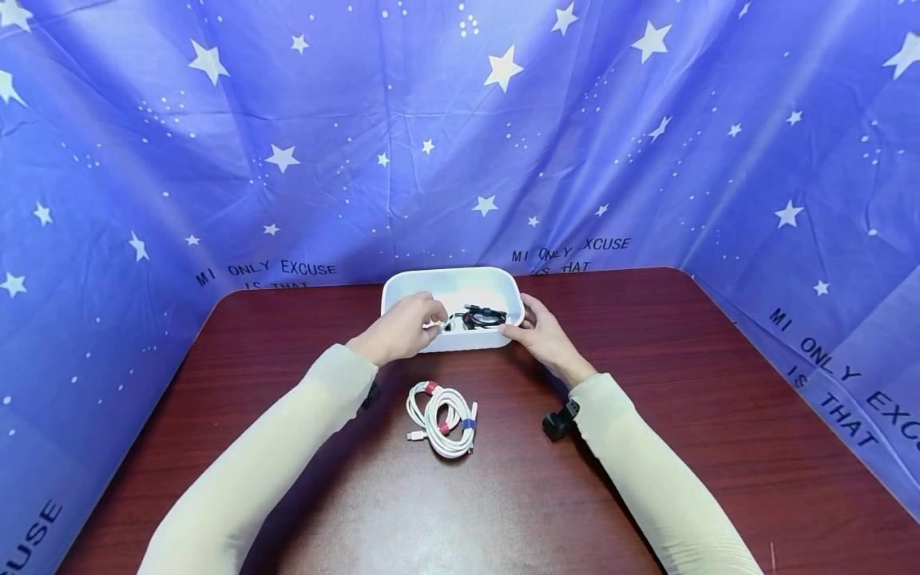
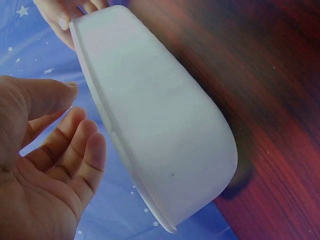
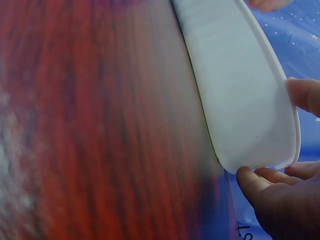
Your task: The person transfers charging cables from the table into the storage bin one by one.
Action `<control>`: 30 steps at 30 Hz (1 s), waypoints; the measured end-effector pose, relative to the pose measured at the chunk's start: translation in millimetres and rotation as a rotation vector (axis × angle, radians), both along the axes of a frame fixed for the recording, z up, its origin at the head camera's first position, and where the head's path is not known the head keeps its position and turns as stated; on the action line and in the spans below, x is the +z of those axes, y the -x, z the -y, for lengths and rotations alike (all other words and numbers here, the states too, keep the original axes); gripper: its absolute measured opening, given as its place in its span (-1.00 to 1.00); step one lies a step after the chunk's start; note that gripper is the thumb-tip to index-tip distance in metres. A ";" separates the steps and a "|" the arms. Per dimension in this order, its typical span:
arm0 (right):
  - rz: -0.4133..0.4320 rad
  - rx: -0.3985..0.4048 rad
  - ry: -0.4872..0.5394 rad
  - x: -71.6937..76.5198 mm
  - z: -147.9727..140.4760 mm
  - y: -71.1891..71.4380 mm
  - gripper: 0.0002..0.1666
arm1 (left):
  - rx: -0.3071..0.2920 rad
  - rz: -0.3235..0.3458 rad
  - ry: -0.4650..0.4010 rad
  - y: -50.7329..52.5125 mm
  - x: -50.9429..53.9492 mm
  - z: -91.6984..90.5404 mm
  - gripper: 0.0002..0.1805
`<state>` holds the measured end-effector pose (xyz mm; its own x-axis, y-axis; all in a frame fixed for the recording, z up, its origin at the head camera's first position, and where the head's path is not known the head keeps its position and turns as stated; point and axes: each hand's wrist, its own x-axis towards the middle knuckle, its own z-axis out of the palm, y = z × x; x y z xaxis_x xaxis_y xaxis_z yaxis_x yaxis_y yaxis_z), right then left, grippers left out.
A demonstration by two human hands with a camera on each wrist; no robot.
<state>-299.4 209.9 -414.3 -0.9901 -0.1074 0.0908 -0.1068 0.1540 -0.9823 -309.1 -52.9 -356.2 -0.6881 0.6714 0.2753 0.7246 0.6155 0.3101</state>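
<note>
A white plastic box stands at the table's far side. Inside it lie a coiled black cable and a small white cable. My left hand reaches over the box's left part, fingers bent near the white cable. In the left wrist view a gap shows between the thumb and fingertips, with no cable visible there. My right hand grips the box's right end, thumb at the rim and fingers outside. Two coiled white cables with red and blue ties lie overlapping on the table, nearer me.
The dark red wooden table carries the box and cables. A blue cloth with white stars and lettering hangs behind the table and on both sides. A black wrist camera sits at my right sleeve.
</note>
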 end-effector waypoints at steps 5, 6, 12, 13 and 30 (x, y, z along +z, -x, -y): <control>0.000 -0.005 -0.007 -1.2 -0.2 0.8 -0.02 | 0.001 -0.016 -0.022 -6.6 0.0 2.4 -0.83; 0.000 -0.004 -0.009 -1.5 -0.3 1.0 -0.02 | 0.001 -0.020 -0.029 -8.2 0.0 2.8 -0.83; 0.000 -0.002 -0.007 -1.6 -1.3 1.6 -0.01 | -0.017 -0.024 -0.043 -21.5 -1.1 2.5 -0.83; -0.002 -0.001 -0.003 -1.6 -1.3 1.6 -0.01 | -0.020 -0.022 -0.039 -23.9 -1.8 2.5 -0.83; 0.004 0.005 0.010 2.3 1.4 -1.5 -0.02 | -0.037 -0.008 -0.035 -49.5 -10.4 7.1 -0.84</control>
<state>-297.9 208.5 -412.0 -0.9899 -0.1111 0.0877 -0.1033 0.1437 -0.9842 -259.6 -59.9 -366.6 -0.6605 0.6864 0.3044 0.7493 0.5769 0.3251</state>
